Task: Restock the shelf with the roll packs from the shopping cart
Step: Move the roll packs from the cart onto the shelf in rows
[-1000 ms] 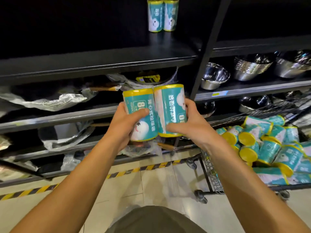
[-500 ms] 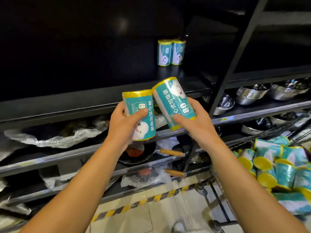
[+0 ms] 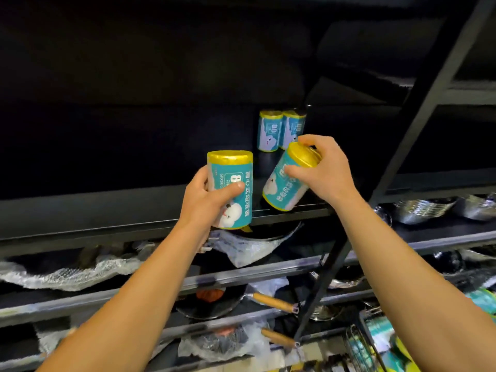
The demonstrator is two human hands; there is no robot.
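While two teal roll packs (image 3: 280,131) with yellow caps are already stood upright side by side deep on the black shelf (image 3: 134,210), most of that shelf is bare, so the restocking is judged to be at an early stage. One roll pack (image 3: 230,187) is gripped upright by the curled fingers of the left hand (image 3: 206,197), just in front of the shelf edge. A second, tilted roll pack (image 3: 288,178) is pinched at its yellow cap by the right hand (image 3: 322,167), its lower end at the shelf's front edge. More packs are glimpsed, blurred, in the shopping cart (image 3: 359,345) at lower right. Chinese characters, a large "8" and a white cartoon face are printed on the labels; the smaller print cannot be read.
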